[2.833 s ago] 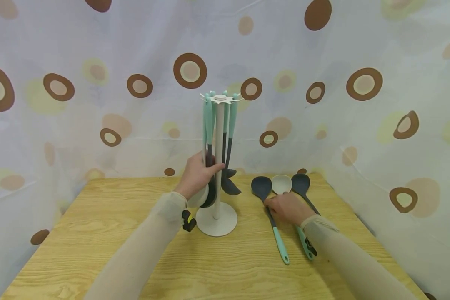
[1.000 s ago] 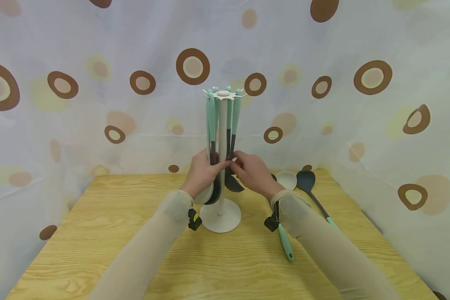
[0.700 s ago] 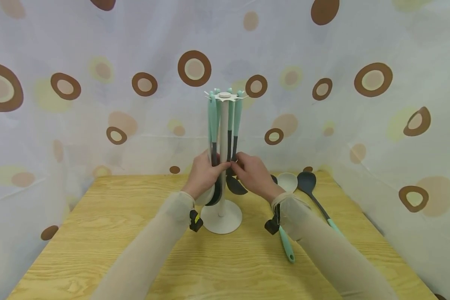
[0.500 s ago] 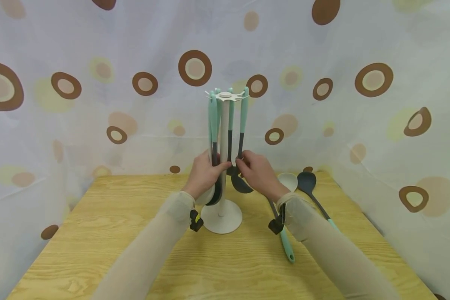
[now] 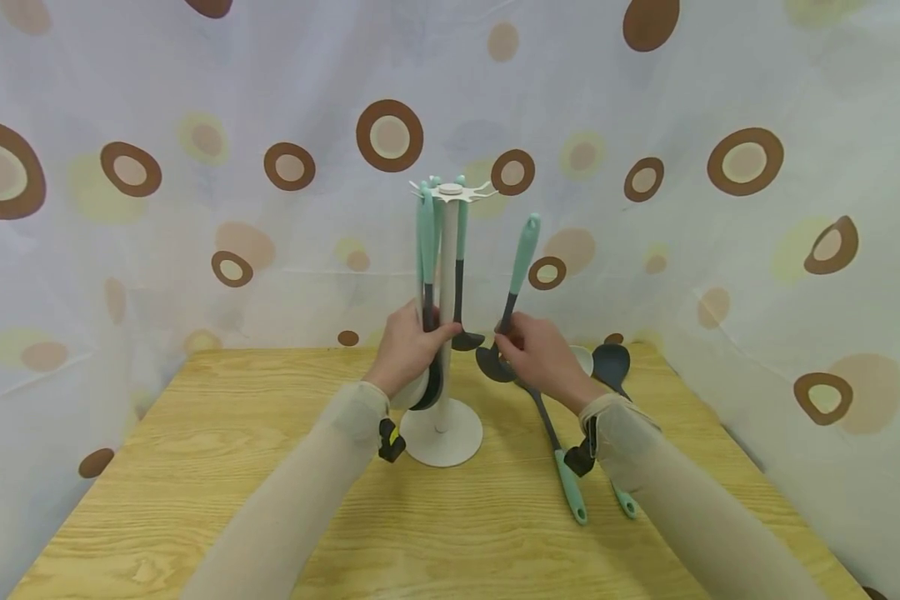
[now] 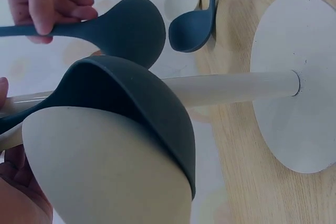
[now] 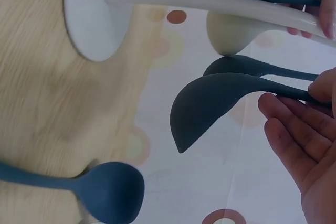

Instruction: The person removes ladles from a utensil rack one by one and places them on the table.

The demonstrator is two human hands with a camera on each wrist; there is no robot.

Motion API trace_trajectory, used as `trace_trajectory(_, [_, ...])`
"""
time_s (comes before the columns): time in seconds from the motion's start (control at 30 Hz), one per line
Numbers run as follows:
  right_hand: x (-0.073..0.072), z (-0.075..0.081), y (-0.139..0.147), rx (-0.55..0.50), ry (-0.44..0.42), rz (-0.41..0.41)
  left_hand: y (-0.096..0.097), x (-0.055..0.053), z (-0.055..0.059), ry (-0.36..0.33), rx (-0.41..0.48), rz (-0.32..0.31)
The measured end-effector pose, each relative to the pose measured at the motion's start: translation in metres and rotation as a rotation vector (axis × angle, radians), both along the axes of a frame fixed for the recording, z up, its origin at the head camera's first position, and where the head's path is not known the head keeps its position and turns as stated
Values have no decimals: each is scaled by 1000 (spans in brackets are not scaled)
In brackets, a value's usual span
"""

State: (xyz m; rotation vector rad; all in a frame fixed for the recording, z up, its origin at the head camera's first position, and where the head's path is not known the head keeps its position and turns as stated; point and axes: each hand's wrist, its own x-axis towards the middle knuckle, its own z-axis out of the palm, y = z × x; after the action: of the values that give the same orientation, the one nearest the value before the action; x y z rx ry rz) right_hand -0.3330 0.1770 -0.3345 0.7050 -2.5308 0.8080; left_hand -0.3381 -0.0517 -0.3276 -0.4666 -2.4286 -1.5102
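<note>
In the head view my left hand [image 5: 408, 350] grips the white pole of the utensil stand [image 5: 447, 250], its thumb across the front. Mint-handled utensils [image 5: 426, 242] hang at the stand's left side; a dark one and a white one [image 6: 105, 166] fill the left wrist view. Another dark utensil [image 5: 461, 233] hangs on the pole's right. My right hand [image 5: 543, 358] pinches the dark shaft of a mint-handled ladle [image 5: 525, 254], right of the stand and off its hooks. The ladle is tilted, bowl down, its top leaning right. In the right wrist view the ladle's bowl [image 7: 210, 100] shows side-on.
On the wooden table [image 5: 255, 467], right of the stand, lie a dark utensil [image 5: 546, 417], a white one [image 5: 583, 358] and another dark one [image 5: 611, 364], partly behind my right hand and arm. The stand's round base [image 5: 450, 450] rests on the table. A patterned curtain [image 5: 307, 67] surrounds the table.
My right hand went from the utensils on the table to the stand and took hold of a hanging ladle. The ladle has come off its hook and moved right and down. My left hand stays put.
</note>
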Motion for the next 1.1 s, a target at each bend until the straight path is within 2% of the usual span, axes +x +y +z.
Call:
trace_trajectory(0.17, [0, -13, 12, 70, 12, 31, 0, 0, 0, -5, -1, -1])
trace_trajectory(0.3, [1, -27, 18, 174, 64, 82, 0, 1, 0, -13, 0, 3])
trace_trajectory(0.4, [3, -38, 20, 270, 137, 130, 0, 1, 0, -13, 5, 0])
trace_trajectory(0.53, [4, -52, 25, 331, 182, 188, 1, 1, -1, -13, 3, -3])
trace_trajectory(0.67, [4, -63, 28, 362, 168, 217, 1, 2, -1, -8, 1, 1])
trace_trajectory(0.93, [0, -77, 29, 573, 216, 179, 0, 2, 0, 5, 3, 3])
trace_trajectory(1.1, [-4, -82, 25, 628, 239, 168, 0, 2, -1, -4, 9, 6])
